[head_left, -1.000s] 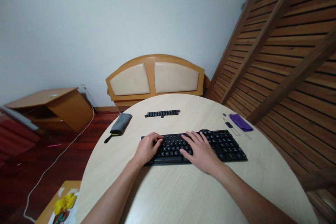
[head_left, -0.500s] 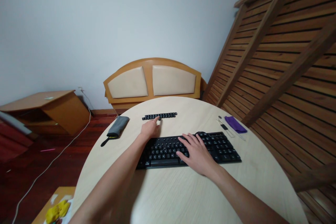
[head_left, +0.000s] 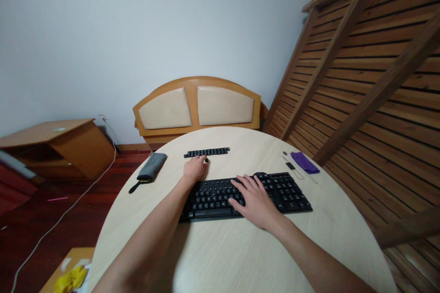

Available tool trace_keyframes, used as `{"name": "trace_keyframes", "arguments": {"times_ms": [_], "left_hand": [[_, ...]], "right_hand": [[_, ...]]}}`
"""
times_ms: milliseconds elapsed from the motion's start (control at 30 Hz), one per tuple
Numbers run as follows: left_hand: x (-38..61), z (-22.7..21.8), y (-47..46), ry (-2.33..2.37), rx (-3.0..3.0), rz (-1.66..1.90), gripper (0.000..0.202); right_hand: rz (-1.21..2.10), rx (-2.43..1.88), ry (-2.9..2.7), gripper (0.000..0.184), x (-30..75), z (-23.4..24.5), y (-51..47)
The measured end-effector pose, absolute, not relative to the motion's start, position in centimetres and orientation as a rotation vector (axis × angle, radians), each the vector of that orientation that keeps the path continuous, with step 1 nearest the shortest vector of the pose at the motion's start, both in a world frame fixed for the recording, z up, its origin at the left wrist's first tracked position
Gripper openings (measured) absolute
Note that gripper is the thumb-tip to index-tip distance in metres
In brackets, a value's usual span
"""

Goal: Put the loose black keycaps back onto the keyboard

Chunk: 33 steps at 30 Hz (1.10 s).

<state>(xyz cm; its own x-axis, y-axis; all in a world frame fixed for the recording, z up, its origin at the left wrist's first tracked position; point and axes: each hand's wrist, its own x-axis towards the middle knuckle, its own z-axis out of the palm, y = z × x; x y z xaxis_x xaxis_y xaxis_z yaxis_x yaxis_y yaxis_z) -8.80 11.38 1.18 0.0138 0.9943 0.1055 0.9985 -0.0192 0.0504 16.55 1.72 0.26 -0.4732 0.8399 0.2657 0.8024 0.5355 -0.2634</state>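
Note:
My left hand (head_left: 195, 168) reaches over the table beyond the keyboard, its index finger stretched forward. At that fingertip a single black keycap (head_left: 206, 160) stands apart from the rows; whether finger and keycap touch is hard to tell. Just past it, loose black keycaps (head_left: 216, 151) are lined up in two close rows. Spread fingers of my right hand (head_left: 255, 199) rest on the black keyboard (head_left: 213, 213), around its middle. Part of the keyboard's left end is hidden behind my left forearm.
A grey pouch (head_left: 153, 166) with a black strap lies on the round table's (head_left: 220, 256) left side. On the right are a purple cloth (head_left: 304, 162) and a few small tools with a black piece (head_left: 290, 165). A headboard (head_left: 225, 106) stands behind, slatted wood (head_left: 371, 114) at right.
My left hand and the single keycap have come slightly nearer to me, away from the rows. My right hand stays on the keyboard. The whole view has shifted a little.

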Motion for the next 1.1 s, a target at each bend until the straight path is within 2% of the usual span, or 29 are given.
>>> {"name": "trace_keyframes", "arguments": {"times_ms": [133,367,700,1100], "left_hand": [[-9.0,1.5,10.7,-2.135,-2.255,-0.213,0.026],[-8.9,2.6,6.7,-2.106,-2.337,-0.409,0.02],[-7.8,0.4,-0.3,-1.942,-2.499,-0.886,0.012],[-7.9,0.9,-0.4,-1.753,-2.672,-0.836,0.01]], "right_hand": [[0.142,-1.343,-2.415,0.055,16.6,0.3,1.7],[0.133,-1.341,-2.419,0.056,16.6,0.3,1.7],[0.125,-1.35,-2.418,0.057,16.4,0.2,1.8],[0.101,-1.32,-2.404,0.054,16.5,0.1,1.8]]}}
